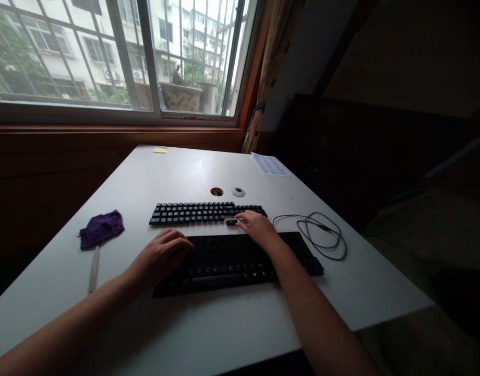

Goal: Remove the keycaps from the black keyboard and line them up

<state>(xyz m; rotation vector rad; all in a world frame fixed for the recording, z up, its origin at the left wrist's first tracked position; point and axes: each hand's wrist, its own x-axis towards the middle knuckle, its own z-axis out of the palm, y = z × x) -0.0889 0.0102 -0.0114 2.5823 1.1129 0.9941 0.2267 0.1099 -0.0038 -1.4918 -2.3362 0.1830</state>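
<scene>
Front keyboard (pixel 220 258) partly under right hand (pixel 259 228)

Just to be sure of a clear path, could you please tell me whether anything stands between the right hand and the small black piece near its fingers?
Nothing visible stands between the right hand and the small black piece; its fingers are right beside it, though I cannot tell whether they touch it.

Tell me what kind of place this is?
Probably a room at home, maybe a small office: there's a white desk, a black keyboard on it and a barred window beyond.
</scene>
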